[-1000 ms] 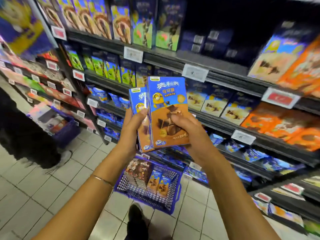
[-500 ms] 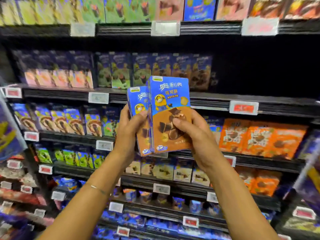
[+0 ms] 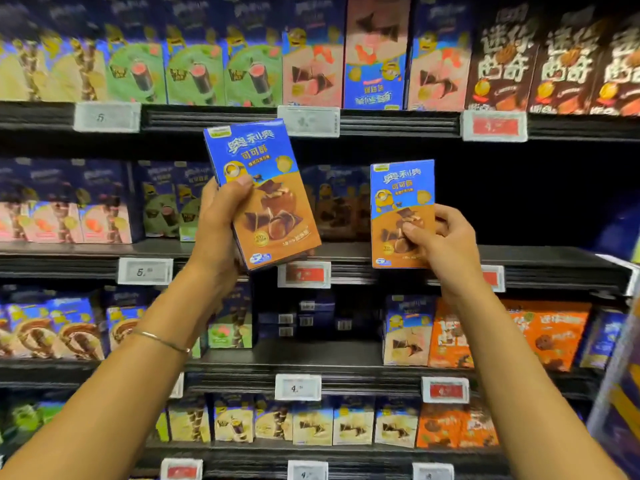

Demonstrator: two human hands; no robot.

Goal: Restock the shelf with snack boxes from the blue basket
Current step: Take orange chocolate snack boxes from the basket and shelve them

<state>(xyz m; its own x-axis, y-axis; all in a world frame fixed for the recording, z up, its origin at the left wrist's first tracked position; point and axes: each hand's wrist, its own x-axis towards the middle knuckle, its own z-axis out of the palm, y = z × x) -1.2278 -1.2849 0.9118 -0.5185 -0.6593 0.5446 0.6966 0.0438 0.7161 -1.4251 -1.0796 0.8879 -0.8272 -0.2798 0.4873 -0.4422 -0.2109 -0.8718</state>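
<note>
My left hand [image 3: 221, 223] grips a blue-and-brown snack box [image 3: 266, 199], tilted, in front of the second shelf [image 3: 554, 261]. My right hand [image 3: 446, 240] holds a second box [image 3: 398, 199] of the same kind upright, its base level with that shelf's front edge, beside a dark gap on the right of the shelf. Matching boxes [image 3: 336, 202] stand further back on the shelf between my hands. The blue basket is out of view.
Shelves above and below carry rows of snack boxes: green and pink ones [image 3: 197, 74] on top, orange boxes [image 3: 547, 334] lower right. Price tags [image 3: 304, 273] line the shelf edges. A purple display edge [image 3: 620, 393] juts in at the right.
The view has risen from the basket and floor to the upper shelves. The two boxes, held together before, are now apart, one in each hand, the right one moved towards the shelf gap.
</note>
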